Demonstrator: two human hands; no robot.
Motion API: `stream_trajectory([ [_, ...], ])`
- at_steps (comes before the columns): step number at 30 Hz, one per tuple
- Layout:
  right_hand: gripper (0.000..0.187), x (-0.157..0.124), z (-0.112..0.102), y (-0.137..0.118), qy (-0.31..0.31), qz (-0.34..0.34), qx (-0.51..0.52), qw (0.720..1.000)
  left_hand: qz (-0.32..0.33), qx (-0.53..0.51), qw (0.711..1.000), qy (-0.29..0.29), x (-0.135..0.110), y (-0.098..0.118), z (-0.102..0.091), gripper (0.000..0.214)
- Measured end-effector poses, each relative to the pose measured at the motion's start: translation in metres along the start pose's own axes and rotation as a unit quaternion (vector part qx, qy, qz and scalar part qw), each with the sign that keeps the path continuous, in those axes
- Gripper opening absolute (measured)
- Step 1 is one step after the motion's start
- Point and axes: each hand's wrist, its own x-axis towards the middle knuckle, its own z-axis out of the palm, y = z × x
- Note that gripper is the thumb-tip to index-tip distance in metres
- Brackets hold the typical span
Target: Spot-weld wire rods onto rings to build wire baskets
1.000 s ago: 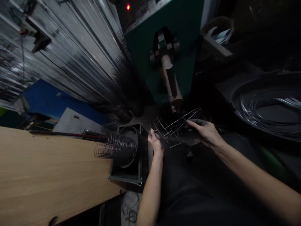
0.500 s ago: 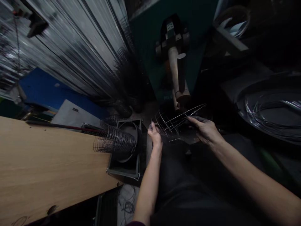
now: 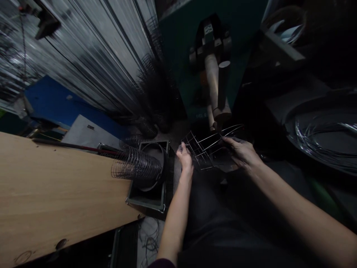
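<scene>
Both my hands hold a small wire grid (image 3: 208, 149) of thin steel rods in front of me, over my dark lap. My left hand (image 3: 185, 159) pinches its left edge, fingers closed. On its right side my right hand (image 3: 242, 152) grips the long rods, which fan out towards the upper right. Just beyond the grid stands a machine arm (image 3: 214, 87) with a pale cylinder and a dark rod, mounted on a green machine body (image 3: 184, 56).
A wooden tabletop (image 3: 55, 193) fills the lower left. A stack of wire rings (image 3: 136, 167) lies at its edge beside a metal box (image 3: 150, 175). Coiled wire sits in a round tub (image 3: 320, 137) at right. Corrugated metal sheets (image 3: 92, 56) rise behind.
The view has shifted so the machine arm stands closer above the grid. My hands keep their hold on the wire grid, held slightly nearer the machine.
</scene>
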Motion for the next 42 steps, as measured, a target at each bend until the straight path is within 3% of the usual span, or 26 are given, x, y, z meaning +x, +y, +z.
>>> stream_trajectory([
  [9,0.009,-0.001,-0.003,-0.003,-0.001,0.016,0.0,1.0,-0.025,-0.02,1.0,-0.002,-0.001,0.001,0.004,0.047],
  [17,0.009,-0.009,-0.022,-0.005,0.023,0.02,0.022,0.999,-0.063,-0.073,0.995,0.007,0.005,0.002,0.01,0.039],
  [24,0.008,-0.01,-0.02,-0.009,-0.007,0.009,0.007,1.0,-0.052,-0.072,0.996,0.011,0.017,0.007,0.013,0.037],
  [28,0.007,-0.03,-0.016,-0.007,-0.037,-0.017,-0.045,0.998,-0.047,-0.052,0.998,-0.001,0.019,0.01,0.011,0.032],
  [30,0.012,-0.046,-0.019,-0.003,-0.113,-0.08,-0.144,0.98,-0.039,-0.039,0.998,-0.013,0.013,0.011,0.007,0.033],
  [32,0.014,-0.06,-0.02,0.0,-0.171,-0.19,-0.262,0.931,-0.01,-0.015,0.999,-0.026,-0.001,0.008,-0.001,0.035],
  [35,0.015,-0.064,-0.012,0.002,-0.137,-0.332,-0.432,0.827,0.062,0.052,0.996,-0.047,-0.031,-0.003,-0.018,0.038],
  [37,0.019,-0.054,-0.004,-0.002,-0.111,-0.319,-0.531,0.777,0.098,0.099,0.988,-0.066,-0.05,-0.014,-0.033,0.035],
  [39,0.024,-0.04,0.002,-0.007,-0.125,-0.247,-0.572,0.772,0.12,0.143,0.975,-0.122,-0.063,-0.023,-0.05,0.026],
  [41,0.026,-0.029,0.0,-0.006,-0.159,-0.197,-0.55,0.796,0.143,0.168,0.957,-0.188,-0.069,-0.027,-0.065,0.019],
  [42,0.025,-0.026,-0.003,-0.003,-0.17,-0.192,-0.53,0.808,0.153,0.165,0.955,-0.193,-0.069,-0.027,-0.071,0.018],
])
